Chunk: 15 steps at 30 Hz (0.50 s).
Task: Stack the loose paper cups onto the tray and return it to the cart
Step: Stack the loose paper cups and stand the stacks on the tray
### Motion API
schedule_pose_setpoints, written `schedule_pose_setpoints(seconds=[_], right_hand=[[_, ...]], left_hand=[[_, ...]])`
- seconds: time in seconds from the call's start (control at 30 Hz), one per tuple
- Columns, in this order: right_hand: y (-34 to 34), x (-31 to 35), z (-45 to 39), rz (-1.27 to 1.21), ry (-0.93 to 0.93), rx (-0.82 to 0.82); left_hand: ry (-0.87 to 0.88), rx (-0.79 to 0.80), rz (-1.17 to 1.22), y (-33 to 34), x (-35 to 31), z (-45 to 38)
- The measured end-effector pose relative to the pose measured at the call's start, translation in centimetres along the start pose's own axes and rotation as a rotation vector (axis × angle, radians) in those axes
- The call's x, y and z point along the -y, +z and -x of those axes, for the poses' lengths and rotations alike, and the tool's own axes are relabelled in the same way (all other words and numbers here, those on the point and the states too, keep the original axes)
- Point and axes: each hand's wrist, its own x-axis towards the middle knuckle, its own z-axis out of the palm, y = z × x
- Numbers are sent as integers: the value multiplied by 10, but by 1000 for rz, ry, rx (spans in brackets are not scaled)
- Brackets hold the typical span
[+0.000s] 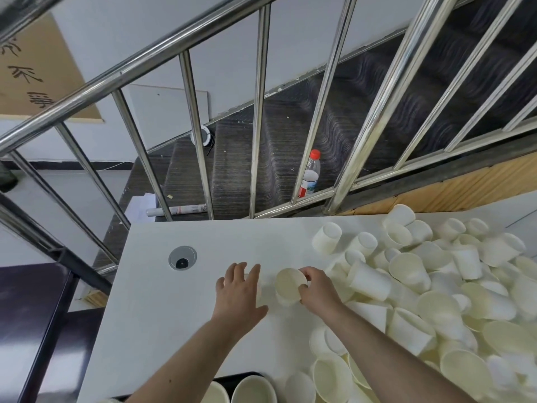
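A large heap of loose white paper cups covers the right half of the white table. My right hand pinches the rim of one paper cup, its mouth turned toward me. My left hand is just left of it, fingers spread over another white cup that is mostly hidden beneath the palm. At the bottom edge a dark tray holds two upright cups.
A round cable grommet is set in the table's far left. Behind the table runs a steel stair railing, with carpeted steps and a red-capped plastic bottle beyond it. A dark surface lies left of the table.
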Motion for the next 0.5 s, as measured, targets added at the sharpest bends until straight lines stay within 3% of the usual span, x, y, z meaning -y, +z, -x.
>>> schedule_pose_setpoints(seconds=[0.27,0.4,0.5], right_hand=[[9,-6,-1,94,1,33],[7,-3,9,361,-167,-51],[8,3,18,431,-309,62]], left_hand=[[-10,68,66,1,9,4],[-1,52,88,1,13,6],[5,27,98,-1,16,9]])
